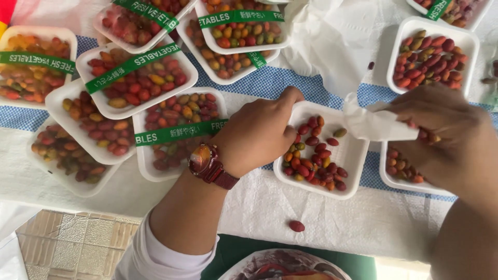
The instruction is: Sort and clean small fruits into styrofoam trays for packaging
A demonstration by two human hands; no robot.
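Fingers (290,98) of the left hand (257,135) are curled down onto the far-left rim of the white foam tray (358,155), pinning it, while the right hand (451,137) just right of that tray grips a crumpled white plastic bag (373,124) with a few fruits in its palm. Risk: fruits could roll off the surface, as one red fruit (296,226) already lies loose below the tray. Tray is part-filled with glossy red, orange and green oval fruits (311,155), unwrapped.
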